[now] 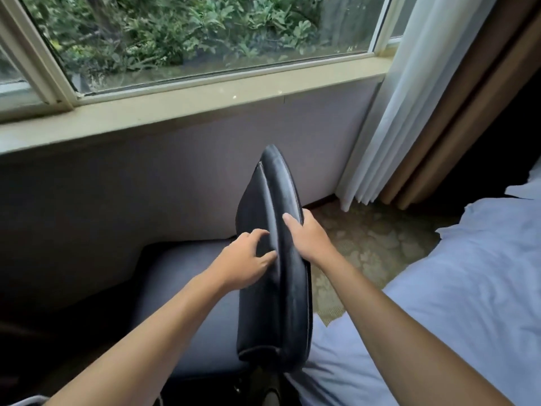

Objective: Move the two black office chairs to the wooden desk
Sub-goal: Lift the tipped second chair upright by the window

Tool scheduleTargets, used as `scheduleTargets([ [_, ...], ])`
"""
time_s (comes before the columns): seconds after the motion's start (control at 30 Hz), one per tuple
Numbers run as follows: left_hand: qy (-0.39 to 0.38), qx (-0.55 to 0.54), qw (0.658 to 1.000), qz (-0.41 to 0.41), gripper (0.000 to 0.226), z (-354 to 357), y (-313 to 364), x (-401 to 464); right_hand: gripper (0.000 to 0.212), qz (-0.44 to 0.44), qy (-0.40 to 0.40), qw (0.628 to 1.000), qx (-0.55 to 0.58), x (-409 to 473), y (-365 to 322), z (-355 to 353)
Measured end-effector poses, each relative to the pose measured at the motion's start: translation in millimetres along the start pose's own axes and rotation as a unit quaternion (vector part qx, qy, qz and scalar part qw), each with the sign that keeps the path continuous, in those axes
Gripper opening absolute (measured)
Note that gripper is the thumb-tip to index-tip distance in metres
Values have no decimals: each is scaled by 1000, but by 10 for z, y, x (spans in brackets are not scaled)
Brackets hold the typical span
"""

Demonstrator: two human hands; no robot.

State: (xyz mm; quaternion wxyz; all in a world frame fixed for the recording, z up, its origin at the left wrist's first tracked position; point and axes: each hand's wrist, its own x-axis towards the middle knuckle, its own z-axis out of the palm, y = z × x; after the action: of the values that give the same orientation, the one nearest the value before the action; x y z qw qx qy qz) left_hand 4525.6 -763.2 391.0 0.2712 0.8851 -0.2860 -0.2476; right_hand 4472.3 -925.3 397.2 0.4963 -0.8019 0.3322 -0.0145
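Note:
A black office chair stands right in front of me, seen from above. Its padded leather backrest (275, 288) runs away from me toward the window wall, and its dark seat (187, 288) lies to the left. My right hand (307, 238) grips the backrest's top edge from the right side, fingers wrapped over it. My left hand (246, 259) lies on the backrest's left face with fingers spread, touching the padding. The chair's base is hidden below. No second chair and no wooden desk are in view.
A wall with a wide window sill (187, 112) stands straight ahead. White and tan curtains (409, 112) hang at the right. A bed with white bedding (453, 288) is close on the right. Patterned carpet (366, 241) shows between chair and bed.

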Motion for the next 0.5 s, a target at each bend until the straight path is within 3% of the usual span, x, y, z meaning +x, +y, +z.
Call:
scheduleTargets([
  [0.27,-60,-125,990,-37,88,381,-26,-655,60,-49,63,986,-148,-257,3,114],
  [0.5,-54,-125,988,-66,83,371,21,-697,65,-88,70,950,-290,-55,-98,12],
])
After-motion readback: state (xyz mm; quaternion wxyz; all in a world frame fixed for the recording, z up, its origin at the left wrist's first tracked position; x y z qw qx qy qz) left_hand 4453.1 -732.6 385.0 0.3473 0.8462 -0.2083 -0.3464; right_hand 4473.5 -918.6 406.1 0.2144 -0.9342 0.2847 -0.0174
